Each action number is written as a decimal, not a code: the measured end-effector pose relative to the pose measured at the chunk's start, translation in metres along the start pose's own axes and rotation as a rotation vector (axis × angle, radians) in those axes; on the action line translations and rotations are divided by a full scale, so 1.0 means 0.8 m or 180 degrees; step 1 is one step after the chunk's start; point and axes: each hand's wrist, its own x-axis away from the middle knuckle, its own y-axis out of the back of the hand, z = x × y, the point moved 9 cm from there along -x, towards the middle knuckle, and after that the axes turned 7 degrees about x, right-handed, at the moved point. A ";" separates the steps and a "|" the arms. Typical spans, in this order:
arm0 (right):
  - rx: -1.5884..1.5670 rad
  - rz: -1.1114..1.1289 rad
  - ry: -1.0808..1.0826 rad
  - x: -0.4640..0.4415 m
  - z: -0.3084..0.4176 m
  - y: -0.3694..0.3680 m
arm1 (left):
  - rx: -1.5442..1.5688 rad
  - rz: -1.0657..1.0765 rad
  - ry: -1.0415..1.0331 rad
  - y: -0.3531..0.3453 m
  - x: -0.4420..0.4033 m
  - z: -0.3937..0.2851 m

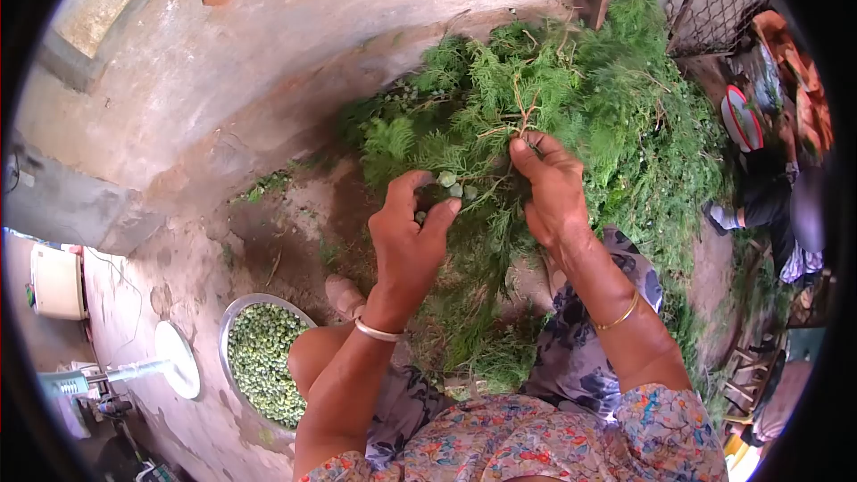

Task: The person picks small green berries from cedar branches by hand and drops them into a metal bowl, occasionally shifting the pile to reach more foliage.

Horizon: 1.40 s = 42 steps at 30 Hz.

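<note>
Between my knees I hold up a leafy green branch [520, 112]. My right hand [555, 180] pinches its brown stem between thumb and fingers. To the left, my left hand [409, 236] has its thumb and index finger curved apart around a small cluster of pale green seed cones [455, 186]; whether the fingertips touch them is hard to tell. More feathery foliage hangs below the hands. A metal basin [234, 366] holding many small green cones [268, 359] stands on the ground at the lower left.
A large heap of cut branches [643, 125] lies ahead and to the right, against a wall [295, 27]. A fan [177, 360] with a round white base stands left of the basin. Another person [772, 196] is at the far right, near a wire mesh [719, 0].
</note>
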 end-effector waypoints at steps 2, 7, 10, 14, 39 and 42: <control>-0.0003 0.0055 -0.0063 0.004 -0.003 -0.003 | 0.0105 0.0006 0.0117 -0.007 0.000 0.004; -0.0267 0.0193 -0.0315 0.008 -0.016 -0.006 | 0.0151 -0.0246 -0.0018 -0.014 0.003 0.011; -0.0312 0.0261 -0.0474 0.011 -0.018 -0.005 | 0.0306 -0.0243 -0.0130 -0.023 0.003 0.014; -0.0064 0.0427 -0.0161 0.018 -0.008 -0.011 | 0.0592 -0.0231 0.0011 -0.027 0.001 0.003; 0.1130 0.1511 -0.0341 0.043 -0.010 -0.055 | 0.1308 0.0291 0.0667 -0.018 -0.006 0.003; 0.0778 0.1616 -0.0545 0.047 -0.006 -0.058 | 0.2112 0.0475 0.1314 -0.024 -0.002 0.013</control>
